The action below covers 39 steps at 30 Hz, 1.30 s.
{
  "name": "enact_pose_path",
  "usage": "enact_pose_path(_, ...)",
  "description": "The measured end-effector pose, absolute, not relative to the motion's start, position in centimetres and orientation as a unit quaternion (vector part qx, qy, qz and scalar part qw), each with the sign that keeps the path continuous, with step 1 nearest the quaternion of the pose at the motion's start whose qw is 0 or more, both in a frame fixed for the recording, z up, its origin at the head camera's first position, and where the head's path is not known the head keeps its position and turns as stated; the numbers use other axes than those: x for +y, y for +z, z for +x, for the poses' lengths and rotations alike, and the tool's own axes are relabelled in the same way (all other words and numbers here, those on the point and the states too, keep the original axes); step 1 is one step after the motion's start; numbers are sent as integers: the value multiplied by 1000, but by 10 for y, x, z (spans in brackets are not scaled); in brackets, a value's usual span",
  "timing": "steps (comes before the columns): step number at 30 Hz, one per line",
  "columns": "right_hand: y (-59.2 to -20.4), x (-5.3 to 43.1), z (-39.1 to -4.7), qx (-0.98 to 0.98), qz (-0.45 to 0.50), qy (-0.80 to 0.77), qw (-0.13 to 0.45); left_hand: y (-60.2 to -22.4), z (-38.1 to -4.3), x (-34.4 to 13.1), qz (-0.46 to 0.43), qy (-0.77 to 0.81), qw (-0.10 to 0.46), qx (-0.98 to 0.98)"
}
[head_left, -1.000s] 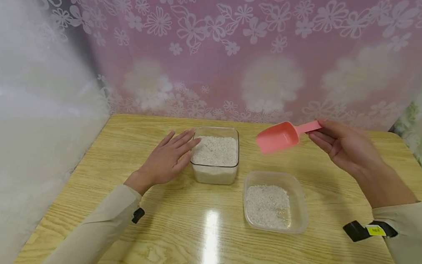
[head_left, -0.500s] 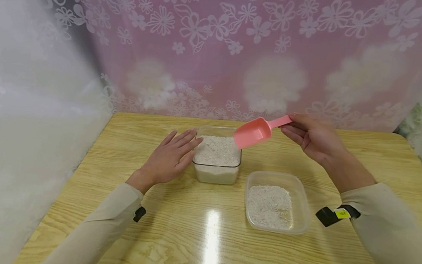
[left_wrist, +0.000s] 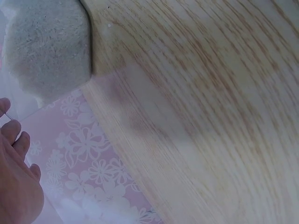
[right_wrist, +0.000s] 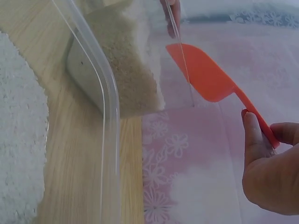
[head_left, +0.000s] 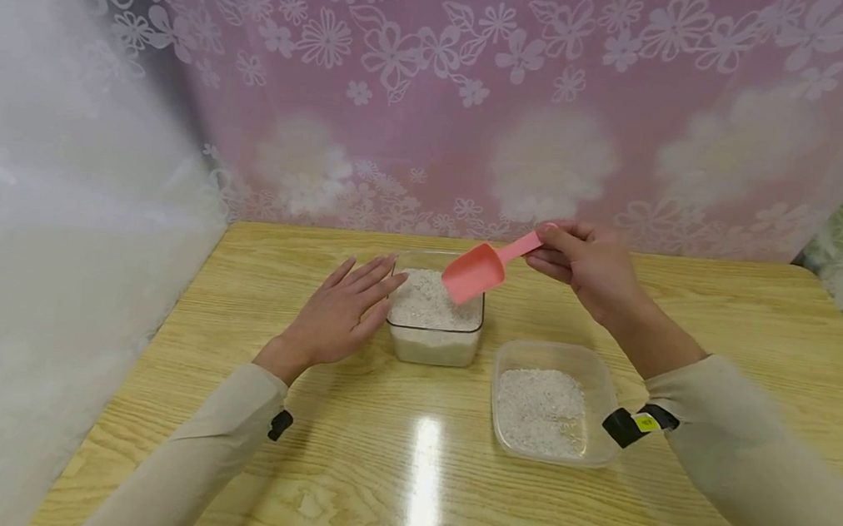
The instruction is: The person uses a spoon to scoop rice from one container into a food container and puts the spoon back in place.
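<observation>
A pink scoop [head_left: 475,273] tilts over the rice-filled glass container [head_left: 432,347], its lip overlapping the rice [head_left: 422,296] in the head view. My right hand [head_left: 594,270] pinches the scoop's handle between thumb and fingers. In the right wrist view the scoop [right_wrist: 203,74] shows orange-red at the glass rim, with the right hand [right_wrist: 273,163] on its handle. My left hand [head_left: 338,310] lies with straight fingers against the glass container's left side, fingertips at the rim. The left wrist view catches only part of the left hand [left_wrist: 18,172] near the glass.
A clear plastic container [head_left: 603,421] holding a layer of rice [head_left: 540,411] stands right and nearer on the wooden table [head_left: 343,473]. Behind the table's far edge hangs a pink floral curtain [head_left: 417,146]. A whitish sheet [head_left: 56,223] hangs along the left side.
My right hand has carried the scoop leftward from above the table to over the glass container, tipping it further down. The left hand has stayed at the container's side.
</observation>
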State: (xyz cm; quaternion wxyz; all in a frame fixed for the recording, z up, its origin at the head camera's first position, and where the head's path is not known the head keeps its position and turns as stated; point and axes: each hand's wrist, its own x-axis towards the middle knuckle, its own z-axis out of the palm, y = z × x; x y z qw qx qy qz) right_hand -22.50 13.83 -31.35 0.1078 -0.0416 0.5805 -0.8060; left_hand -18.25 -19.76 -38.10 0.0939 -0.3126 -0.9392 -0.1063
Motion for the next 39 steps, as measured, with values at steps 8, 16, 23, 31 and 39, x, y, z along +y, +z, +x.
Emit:
enact_pose_path(8,-319,119,-221,625,-64,-774,80,-384,-184,-198,-311,-106,92,-940)
enact_pose_path(16,-323,106,-218,652,-71,-752,71,-384,-184,-198,-312,-107,96,-939)
enact_pose_path(23,-332,99,-217,671,-62,-734,81,-385,-184,-199,-310,-109,89,-940)
enact_pose_path(31,-337,91,-217,675,-47,-730,98,-383,-183,-198,-312,-108,93,-939)
enact_pose_path(39,-340,89,-216,656,-39,-743,124,-383,-184,-197,-309,-108,88,-941)
